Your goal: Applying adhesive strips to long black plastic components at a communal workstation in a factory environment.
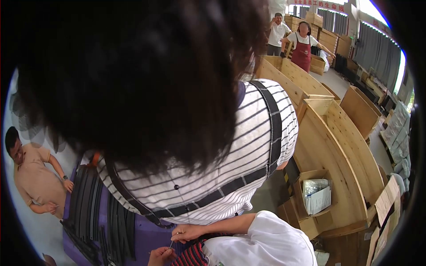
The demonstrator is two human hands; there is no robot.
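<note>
A co-worker in a striped shirt (230, 150) with dark apron straps bends over right in front of me, and dark hair (133, 75) fills most of the view. Low in the picture, my right hand (186, 232) comes in from a white sleeve (266, 241) and pinches a thin metal pin (172, 243). My left hand (162, 256) sits just below it at the lower edge, fingers curled near the pin's lower end. Its grip is cut off by the frame. A red and black striped cloth (193, 258) lies between my hands and the sleeve.
Black strips (88, 208) lie stacked on a purple surface (146, 239) at the left, with a person in a tan shirt (33, 177) beside them. Curved wooden crates (346, 146) and a cardboard box of bagged papers (317, 195) stand right. Two people (293, 37) stand far back.
</note>
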